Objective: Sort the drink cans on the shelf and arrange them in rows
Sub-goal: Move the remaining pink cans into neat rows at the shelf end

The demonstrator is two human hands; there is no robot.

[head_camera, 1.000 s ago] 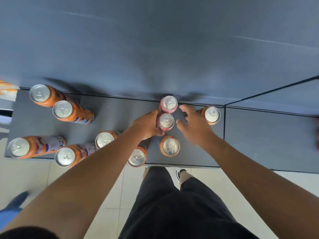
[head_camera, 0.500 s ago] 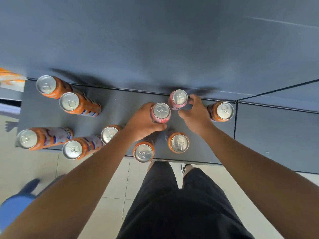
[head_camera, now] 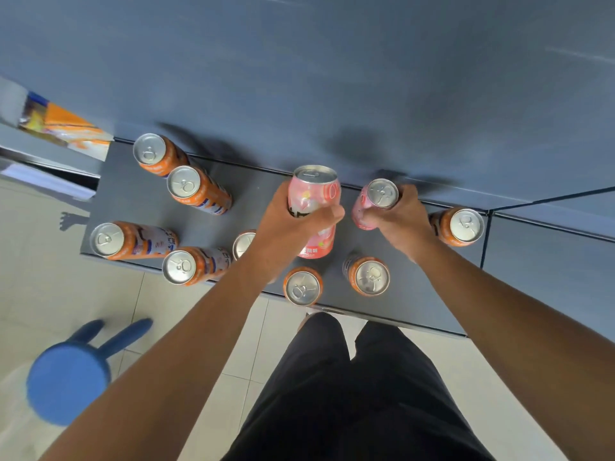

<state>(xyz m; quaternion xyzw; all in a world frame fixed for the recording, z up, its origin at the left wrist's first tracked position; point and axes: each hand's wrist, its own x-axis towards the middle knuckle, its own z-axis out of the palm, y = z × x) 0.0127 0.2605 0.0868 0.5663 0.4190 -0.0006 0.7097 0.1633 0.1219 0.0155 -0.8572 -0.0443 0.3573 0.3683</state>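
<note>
My left hand (head_camera: 293,224) is wrapped around a pink can (head_camera: 314,194) and holds it lifted above the dark grey shelf (head_camera: 133,194). My right hand (head_camera: 401,217) grips a second pink can (head_camera: 379,197) near the shelf's back edge; whether it touches the shelf I cannot tell. Several orange cans stand upright around them: two at the back left (head_camera: 156,154) (head_camera: 194,189), two at the front left (head_camera: 128,241) (head_camera: 193,264), two near the front edge (head_camera: 303,287) (head_camera: 367,276), one at the right (head_camera: 461,226). Another can (head_camera: 243,242) is partly hidden behind my left wrist.
A grey wall (head_camera: 332,78) rises behind the shelf. A vertical seam (head_camera: 486,237) divides the shelf just right of the rightmost orange can. A blue stool (head_camera: 70,380) stands on the tiled floor at the lower left. An orange carton (head_camera: 63,128) lies at the far left.
My left hand has lifted its pink can up off the shelf. My right hand has closed around the other pink can at the back. The camera has moved closer.
</note>
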